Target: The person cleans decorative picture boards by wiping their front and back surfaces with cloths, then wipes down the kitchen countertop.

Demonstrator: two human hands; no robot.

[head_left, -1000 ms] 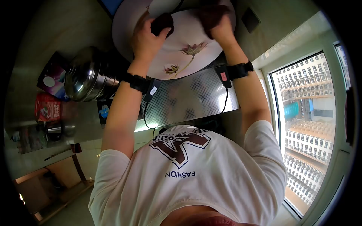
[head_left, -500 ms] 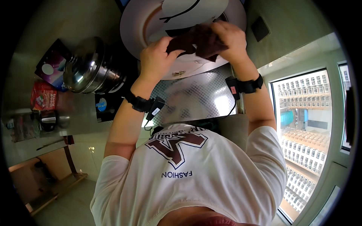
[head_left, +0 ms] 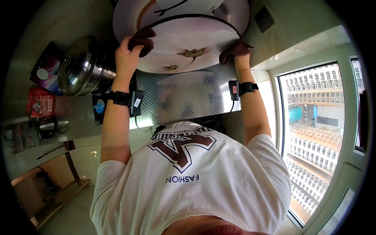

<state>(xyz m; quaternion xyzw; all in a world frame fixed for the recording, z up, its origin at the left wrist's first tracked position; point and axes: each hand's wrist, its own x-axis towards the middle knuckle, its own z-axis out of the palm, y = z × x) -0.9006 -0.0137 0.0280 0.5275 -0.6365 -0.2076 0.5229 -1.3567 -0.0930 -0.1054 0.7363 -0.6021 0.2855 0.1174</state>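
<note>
Beyond the metal surface [head_left: 178, 98], one floral panel [head_left: 172, 47], crosswise, is flanked by two cloths [head_left: 141, 40]: one pinched by left hand [head_left: 127, 59], right hand [head_left: 243, 59] grip hidden.

Count two brown cloths [head_left: 143, 40]: one at the left hand's [head_left: 127, 58] fingers, one at the right hand's [head_left: 242, 60]. Printed flowers [head_left: 192, 53] total two, located between the two sets of fingers. Wristbands [head_left: 120, 98] total two, one behind each set; one metal pot [head_left: 80, 72] stands left of the left fingers.
</note>
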